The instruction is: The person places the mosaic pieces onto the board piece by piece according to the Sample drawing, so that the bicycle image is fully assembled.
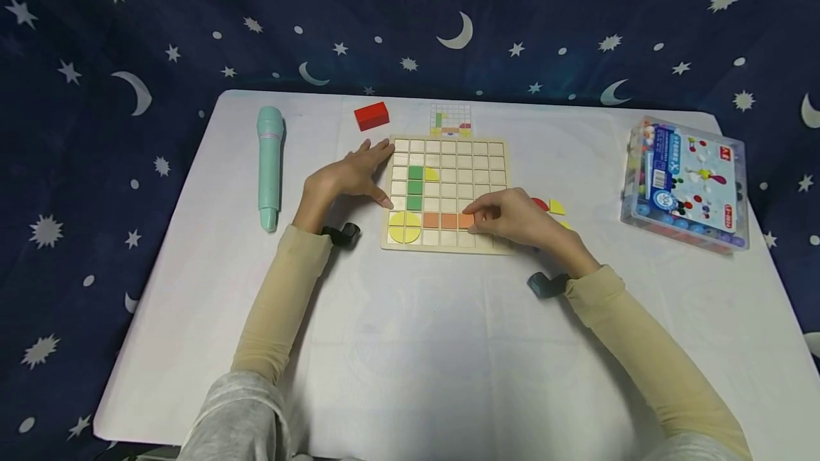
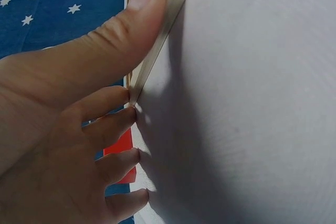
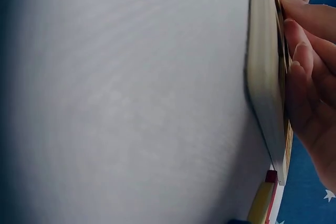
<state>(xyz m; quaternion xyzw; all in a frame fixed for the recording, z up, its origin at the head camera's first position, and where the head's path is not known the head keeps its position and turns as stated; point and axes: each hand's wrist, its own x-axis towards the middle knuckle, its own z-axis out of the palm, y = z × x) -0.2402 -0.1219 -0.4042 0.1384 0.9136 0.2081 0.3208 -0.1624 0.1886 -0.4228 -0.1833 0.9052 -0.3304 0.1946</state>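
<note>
A wooden grid board (image 1: 448,198) lies flat on the white table. My left hand (image 1: 352,173) rests at its left edge, fingers spread, with the thumb on the board's side. At the board's lower right, my right hand (image 1: 512,215) pinches an orange square tile (image 1: 466,221) between thumb and fingertips, at the end of a row with two other orange tiles (image 1: 439,220). Three green square tiles (image 1: 415,188) form a column, with a yellow quarter-circle (image 1: 431,174) beside the top one. Yellow quarter pieces form a circle (image 1: 404,227) in the lower left corner.
Behind the board lie a small pattern card (image 1: 451,120) and a red block (image 1: 371,116). Red and yellow pieces (image 1: 556,207) lie right of it, partly behind my right hand. A mint-green microphone-shaped object (image 1: 270,166) is at left, a clear box of beads (image 1: 685,183) at right.
</note>
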